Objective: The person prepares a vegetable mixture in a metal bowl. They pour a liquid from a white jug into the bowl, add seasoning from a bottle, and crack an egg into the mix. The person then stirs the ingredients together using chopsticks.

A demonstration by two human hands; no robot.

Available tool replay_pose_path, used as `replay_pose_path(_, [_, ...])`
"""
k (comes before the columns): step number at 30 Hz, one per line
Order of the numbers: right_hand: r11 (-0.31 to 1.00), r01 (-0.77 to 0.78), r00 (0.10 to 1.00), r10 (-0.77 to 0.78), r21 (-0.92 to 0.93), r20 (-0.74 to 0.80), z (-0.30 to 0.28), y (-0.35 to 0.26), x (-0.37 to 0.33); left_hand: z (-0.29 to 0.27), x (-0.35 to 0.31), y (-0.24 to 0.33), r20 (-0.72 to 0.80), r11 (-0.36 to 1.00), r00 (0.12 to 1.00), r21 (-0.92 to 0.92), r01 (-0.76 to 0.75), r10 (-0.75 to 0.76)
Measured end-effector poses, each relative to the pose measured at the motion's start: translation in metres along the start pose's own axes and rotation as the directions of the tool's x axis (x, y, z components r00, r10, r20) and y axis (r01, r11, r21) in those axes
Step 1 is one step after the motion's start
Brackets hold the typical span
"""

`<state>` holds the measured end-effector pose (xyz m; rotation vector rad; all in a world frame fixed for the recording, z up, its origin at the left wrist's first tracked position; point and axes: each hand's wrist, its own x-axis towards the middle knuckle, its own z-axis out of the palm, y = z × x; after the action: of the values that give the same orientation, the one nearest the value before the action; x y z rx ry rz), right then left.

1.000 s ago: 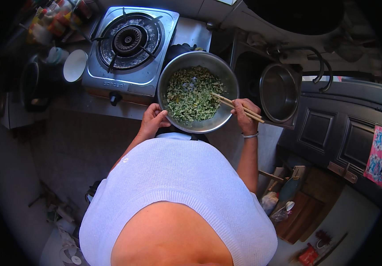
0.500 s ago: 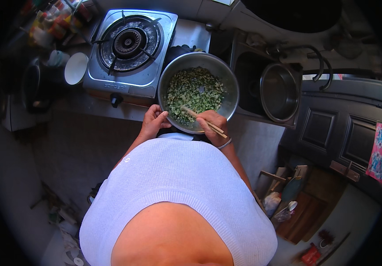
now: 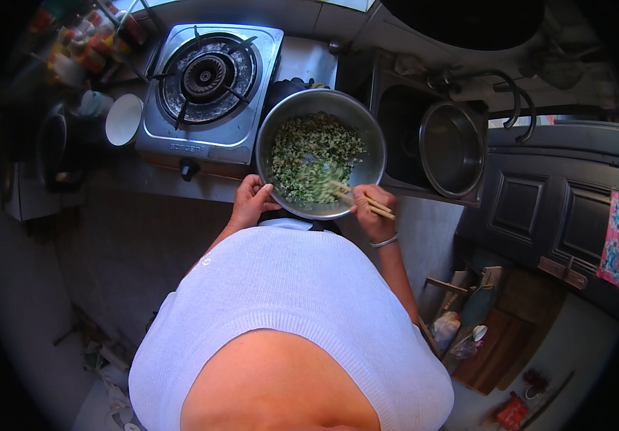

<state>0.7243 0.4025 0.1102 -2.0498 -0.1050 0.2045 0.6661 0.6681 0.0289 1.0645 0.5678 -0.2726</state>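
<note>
A wide metal mixing bowl (image 3: 375, 136) sits at the counter's front edge, close to my body. Chopped green and pale filling (image 3: 313, 147) covers much of its bottom, with bare metal showing at the right. My left hand (image 3: 251, 201) pinches the bowl's near-left rim between thumb and fingers. Chopsticks (image 3: 379, 206) are gripped in my right hand (image 3: 374, 213), just over the near-right rim. Their tips reach into the filling and are smeared by motion.
Left of the bowl stands a gas stove (image 3: 205, 86) with a bare burner. A white bowl (image 3: 124, 119) lies farther left. To the right, a metal basin (image 3: 452, 149) rests in the sink (image 3: 400, 108) beneath a curved faucet (image 3: 521, 108). Dark cabinets (image 3: 518, 205) stand beyond.
My right hand has moved right with the chopsticks, their tips shifting from the bowl's near left toward its near right. The filling is pushed about. My left hand stays at the rim.
</note>
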Motion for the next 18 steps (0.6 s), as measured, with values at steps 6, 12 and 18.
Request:
replay_pose_path(6, [0.644, -0.211, 0.925, 0.375, 0.735, -0.064, 0.059, 0.025, 0.02, 0.004, -0.002, 0.004, 0.012, 1.0, 1.0, -0.008, -0.008, 0.008])
replay_pose_path(12, [0.892, -0.006, 0.97, 0.115, 0.451, -0.214, 0.075, 0.002, 0.051, 0.003, -0.005, 0.002, -0.018, 0.999, 0.999, -0.037, -0.038, 0.038])
replay_pose_path(18, [0.896, 0.442, 0.896, -0.443, -0.044, -0.025, 0.097, -0.004, 0.044, -0.007, 0.008, -0.015, -0.019, 0.997, 0.997, -0.007, -0.071, 0.07])
